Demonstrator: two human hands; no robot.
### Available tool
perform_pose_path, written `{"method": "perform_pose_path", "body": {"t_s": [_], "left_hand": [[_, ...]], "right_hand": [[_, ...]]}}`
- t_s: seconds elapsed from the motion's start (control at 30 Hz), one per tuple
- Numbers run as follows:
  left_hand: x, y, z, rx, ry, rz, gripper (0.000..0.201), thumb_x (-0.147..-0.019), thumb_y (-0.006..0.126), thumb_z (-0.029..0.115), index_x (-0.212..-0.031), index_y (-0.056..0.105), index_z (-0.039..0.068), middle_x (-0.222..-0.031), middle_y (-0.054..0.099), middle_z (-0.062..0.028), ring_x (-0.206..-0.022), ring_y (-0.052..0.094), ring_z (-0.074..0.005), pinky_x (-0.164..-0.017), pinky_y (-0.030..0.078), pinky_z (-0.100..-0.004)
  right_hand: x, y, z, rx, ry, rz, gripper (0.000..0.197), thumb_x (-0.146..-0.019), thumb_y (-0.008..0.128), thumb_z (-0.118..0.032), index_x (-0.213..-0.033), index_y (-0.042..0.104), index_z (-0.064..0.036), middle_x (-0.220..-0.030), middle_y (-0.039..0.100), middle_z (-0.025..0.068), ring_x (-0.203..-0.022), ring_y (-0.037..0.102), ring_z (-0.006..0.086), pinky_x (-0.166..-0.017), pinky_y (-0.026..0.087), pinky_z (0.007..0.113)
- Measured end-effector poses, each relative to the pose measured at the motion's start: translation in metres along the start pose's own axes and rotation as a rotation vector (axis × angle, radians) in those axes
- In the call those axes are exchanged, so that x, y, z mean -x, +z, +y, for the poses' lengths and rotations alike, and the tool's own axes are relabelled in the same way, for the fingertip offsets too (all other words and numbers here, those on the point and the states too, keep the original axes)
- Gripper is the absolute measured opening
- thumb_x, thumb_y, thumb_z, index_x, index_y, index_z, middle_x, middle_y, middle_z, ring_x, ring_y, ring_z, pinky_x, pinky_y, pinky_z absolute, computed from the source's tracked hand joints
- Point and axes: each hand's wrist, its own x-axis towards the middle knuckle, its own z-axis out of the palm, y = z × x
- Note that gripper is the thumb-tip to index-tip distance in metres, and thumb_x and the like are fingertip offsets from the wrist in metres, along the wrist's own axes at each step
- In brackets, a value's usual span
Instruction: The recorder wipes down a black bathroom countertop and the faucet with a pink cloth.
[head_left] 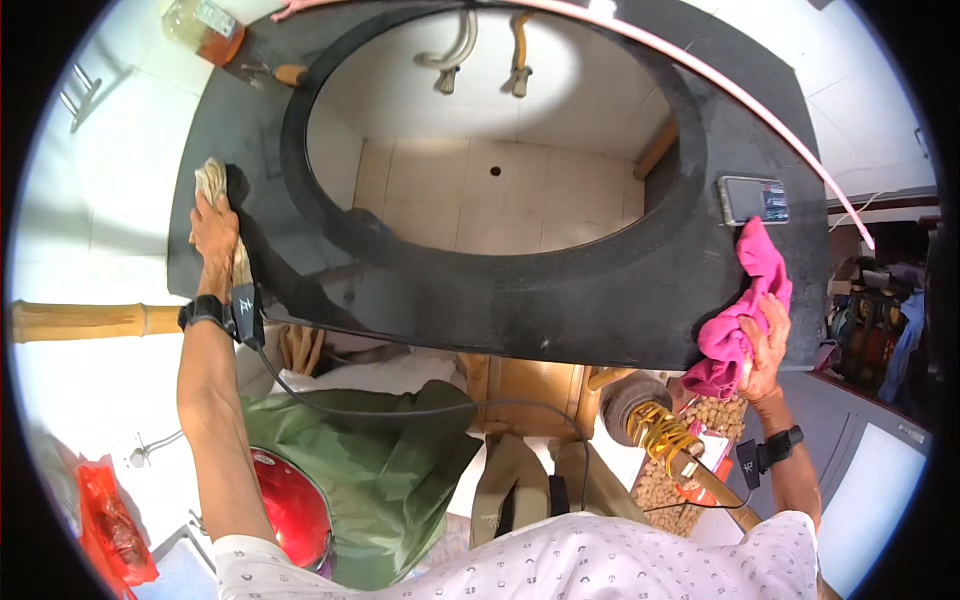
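Observation:
A black countertop (440,315) with a large oval cutout spreads out before me. On its left end my left hand (214,235) presses down, fingers closed over a crumpled beige cloth (211,178). At the front right corner my right hand (766,345) grips a bright pink cloth (762,262), part of which trails forward along the counter. Just beyond that cloth's far tip lies a phone (742,200). Part of the beige cloth is hidden under my left hand.
Behind the counter's left side stands a bottle of amber liquid (205,30), near a wooden-handled tool (290,75). A pink tube (740,95) runs along the back edge. Two hoses (520,60) show through the cutout. Below are green fabric (370,480) and a bamboo pole (95,321).

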Motion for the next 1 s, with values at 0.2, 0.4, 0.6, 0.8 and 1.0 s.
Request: {"method": "perform_pose_path", "body": {"t_s": [0.2, 0.4, 0.6, 0.8, 1.0], "left_hand": [[0.034, -0.017, 0.020, 0.065, -0.102, 0.004, 0.062, -0.086, 0.049, 0.041, -0.139, 0.029, 0.014, -0.136, 0.035, -0.0258, -0.125, 0.034, -0.0429, -0.099, 0.029, -0.0554], [0.099, -0.051, 0.073, 0.215, -0.016, 0.081, 0.055, -0.081, 0.054, 0.027, -0.124, 0.045, -0.005, -0.120, 0.049, -0.0301, -0.114, 0.046, -0.0439, -0.098, 0.037, -0.0434], [0.212, -0.075, 0.094, 0.412, -0.125, 0.138, 0.038, -0.075, 0.056, 0.013, -0.106, 0.057, -0.009, -0.108, 0.056, -0.0295, -0.103, 0.053, -0.0410, -0.092, 0.040, -0.0404], [0.345, -0.070, 0.161, 0.471, -0.156, -0.120, 0.030, -0.075, 0.055, 0.007, -0.103, 0.056, -0.003, -0.109, 0.054, -0.0242, -0.106, 0.050, -0.0377, -0.090, 0.040, -0.0418], [0.390, -0.008, 0.191, 0.542, 0.141, -0.166, 0.041, -0.072, 0.057, 0.007, -0.113, 0.051, 0.003, -0.114, 0.052, -0.0208, -0.110, 0.046, -0.0400, -0.093, 0.039, -0.0449]], "right_hand": [[-0.009, -0.006, -0.009, 0.005, -0.058, 0.058, 0.031, -0.071, 0.055, -0.016, -0.100, 0.061, -0.0052, -0.122, 0.049, 0.0197, -0.116, 0.044, 0.0413, -0.098, 0.034, 0.051], [-0.013, 0.001, 0.002, 0.014, -0.097, 0.112, 0.037, -0.069, 0.051, -0.014, -0.105, 0.060, -0.0078, -0.123, 0.048, 0.0169, -0.117, 0.042, 0.0381, -0.099, 0.033, 0.049], [-0.017, 0.011, -0.007, -0.018, -0.108, 0.156, 0.040, -0.067, 0.051, -0.011, -0.106, 0.061, -0.0098, -0.124, 0.048, 0.0137, -0.117, 0.043, 0.0346, -0.100, 0.033, 0.046], [-0.008, 0.005, 0.002, 0.018, -0.110, 0.173, 0.041, -0.067, 0.051, -0.009, -0.107, 0.060, -0.0095, -0.121, 0.049, 0.0143, -0.116, 0.043, 0.0346, -0.098, 0.033, 0.046], [-0.009, 0.005, -0.005, 0.000, -0.102, 0.170, 0.040, -0.068, 0.050, -0.010, -0.106, 0.060, -0.0083, -0.121, 0.048, 0.0159, -0.115, 0.043, 0.0358, -0.098, 0.034, 0.047]]}}
